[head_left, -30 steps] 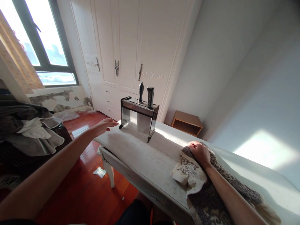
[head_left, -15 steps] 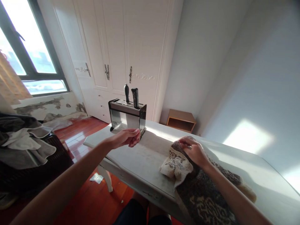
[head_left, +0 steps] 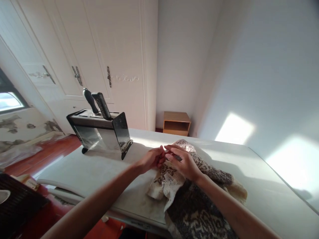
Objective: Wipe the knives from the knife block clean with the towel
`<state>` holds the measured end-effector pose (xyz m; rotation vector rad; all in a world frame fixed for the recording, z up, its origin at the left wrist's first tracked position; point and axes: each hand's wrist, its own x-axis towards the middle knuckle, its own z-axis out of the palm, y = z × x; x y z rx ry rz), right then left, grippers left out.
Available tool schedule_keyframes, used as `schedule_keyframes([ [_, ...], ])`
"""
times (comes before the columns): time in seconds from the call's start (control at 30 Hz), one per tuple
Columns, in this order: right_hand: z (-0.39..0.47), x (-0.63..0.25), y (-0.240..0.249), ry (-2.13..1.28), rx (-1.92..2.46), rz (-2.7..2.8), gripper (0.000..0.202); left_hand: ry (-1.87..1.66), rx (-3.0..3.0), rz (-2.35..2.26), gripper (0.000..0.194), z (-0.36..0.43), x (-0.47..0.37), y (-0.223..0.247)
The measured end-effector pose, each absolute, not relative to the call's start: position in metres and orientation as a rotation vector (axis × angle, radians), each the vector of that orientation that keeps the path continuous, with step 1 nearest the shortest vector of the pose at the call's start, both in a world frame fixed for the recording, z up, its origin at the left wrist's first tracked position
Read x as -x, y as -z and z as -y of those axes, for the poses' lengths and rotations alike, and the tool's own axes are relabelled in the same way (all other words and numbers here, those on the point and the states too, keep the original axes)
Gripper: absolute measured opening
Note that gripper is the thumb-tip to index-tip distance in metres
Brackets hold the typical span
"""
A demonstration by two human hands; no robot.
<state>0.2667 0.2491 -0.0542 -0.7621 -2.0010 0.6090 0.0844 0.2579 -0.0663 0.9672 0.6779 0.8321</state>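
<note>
A brown and cream patterned knitted garment (head_left: 204, 212) lies rumpled on the white table (head_left: 97, 176), hanging over its front edge. My left hand (head_left: 153, 158) is closed in a pinch above the garment's left upper part; what its fingers hold, if anything, is too small to name. Right beside it, my right hand (head_left: 183, 161) is bent over the garment, its fingertips close to the left ones. Whether the right fingers grip anything is hidden. On the table's left half stands a knife block (head_left: 99, 124) with two black handles sticking up.
White wardrobe doors (head_left: 119, 43) rise behind the table. A small wooden cabinet (head_left: 176, 116) stands beyond its back edge, near the wall. A dark ribbed case (head_left: 20, 199) is on the red floor at the lower left.
The view has turned right. My left hand has moved from near the knife block to the garment and now meets my right hand there.
</note>
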Motion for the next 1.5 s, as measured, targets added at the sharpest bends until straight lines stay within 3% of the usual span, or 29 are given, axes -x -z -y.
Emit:
schedule_keyframes([
  [0.43,-0.263,-0.269,0.075,-0.586,0.873,1.727,0.019,-0.86,-0.943,-0.742,0.051,-0.274,-0.124,0.081],
  [0.67,-0.265,-0.264,0.081,-0.906,0.906,1.485,0.017,-0.968,-0.959,-0.677,0.054,-0.266,-0.128,0.083],
  [0.87,-0.264,-0.265,0.081,-1.119,0.895,1.351,0.021,-0.764,-0.984,-0.633,0.056,-0.26,-0.125,0.074],
  [1.13,-0.255,-0.266,0.074,-0.88,0.971,1.444,0.018,-0.571,-0.937,-0.567,0.054,-0.259,-0.122,0.073],
  [1.5,-0.256,-0.269,0.079,-0.859,1.013,1.471,0.014,-0.563,-0.927,-0.544,0.057,-0.262,-0.123,0.082],
])
